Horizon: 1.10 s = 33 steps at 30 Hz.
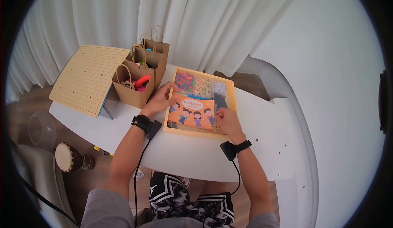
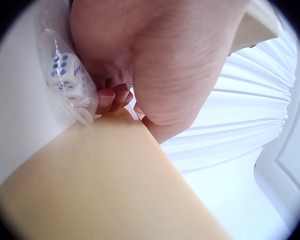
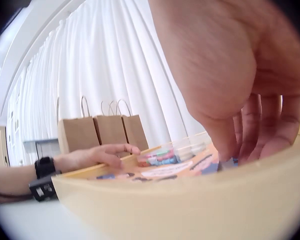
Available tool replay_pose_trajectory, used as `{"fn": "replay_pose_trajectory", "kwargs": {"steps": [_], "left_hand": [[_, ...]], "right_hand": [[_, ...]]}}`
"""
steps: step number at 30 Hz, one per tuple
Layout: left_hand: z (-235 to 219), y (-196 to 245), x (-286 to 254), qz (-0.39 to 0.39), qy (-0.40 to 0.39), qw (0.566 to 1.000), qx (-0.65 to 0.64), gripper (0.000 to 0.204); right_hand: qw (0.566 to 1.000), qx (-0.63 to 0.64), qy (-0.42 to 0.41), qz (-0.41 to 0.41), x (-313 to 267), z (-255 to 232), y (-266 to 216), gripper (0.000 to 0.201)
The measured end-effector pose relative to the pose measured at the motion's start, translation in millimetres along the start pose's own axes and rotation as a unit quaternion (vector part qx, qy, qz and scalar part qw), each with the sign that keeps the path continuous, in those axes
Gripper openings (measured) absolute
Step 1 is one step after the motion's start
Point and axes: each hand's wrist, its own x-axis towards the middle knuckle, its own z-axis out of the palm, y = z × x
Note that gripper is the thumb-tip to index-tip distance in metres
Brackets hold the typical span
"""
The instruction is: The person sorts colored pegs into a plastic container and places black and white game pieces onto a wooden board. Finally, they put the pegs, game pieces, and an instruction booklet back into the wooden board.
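A shallow wooden box (image 1: 196, 134) sits on the table with an orange booklet (image 1: 190, 110) in its front part, printed with cartoon children. My left hand (image 1: 161, 99) grips the box's left rim, its thumb over the booklet's corner. In the left wrist view, the curled fingers meet the wooden wall beside a clear bag holding a white die (image 2: 67, 75). With thumb and fingers, my right hand (image 1: 229, 121) pinches the booklet's right edge inside the box; the fingertips are partly hidden behind the rim in the right wrist view.
Behind the booklet are clear packs of colourful pieces (image 1: 185, 82), wooden rings (image 1: 203, 86), white pieces and dark pieces. Brown paper bags (image 1: 133, 97) stand left of the box, near a gridded wooden board (image 1: 88, 78). A drum (image 1: 65, 156) is on the floor.
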Motion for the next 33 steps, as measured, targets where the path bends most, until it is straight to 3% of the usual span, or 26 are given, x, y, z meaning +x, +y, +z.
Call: {"fn": "replay_pose_trajectory", "kwargs": {"steps": [2,5,7,10,19,29,33], "left_hand": [[-0.3,-2.1,1.0,0.004,0.003,1.0,-0.005,0.04],[-1.8,-0.6,0.5,0.002,-0.008,0.999,-0.036,0.041],[-0.7,1.9,-0.1,-0.005,-0.01,1.0,-0.023,0.042],[-2.3,1.2,-0.4,-0.014,-0.013,1.0,-0.008,0.042],[-1.4,4.1,-0.8,-0.022,-0.007,1.0,-0.008,0.042],[-1.1,2.6,-0.7,-0.017,-0.015,1.0,-0.017,0.042],[-0.9,-2.7,0.9,0.006,-0.007,1.0,-0.018,0.042]], "right_hand": [[0.999,-0.049,0.011,-0.02,-1.3,5.1,-6.3,0.029],[0.993,-0.119,-0.005,0.023,-9.4,-1.8,-32.0,0.032],[0.986,-0.126,0.081,-0.077,-13.6,-2.2,-36.6,0.035],[0.983,-0.145,0.007,-0.109,-11.2,1.5,-31.1,0.034],[0.967,-0.172,0.035,-0.187,-23.4,8.9,-21.0,0.035],[0.977,-0.156,0.02,-0.145,-18.4,17.9,-6.9,0.04],[0.993,-0.042,0.001,-0.111,-7.9,13.7,-1.4,0.041]]}}
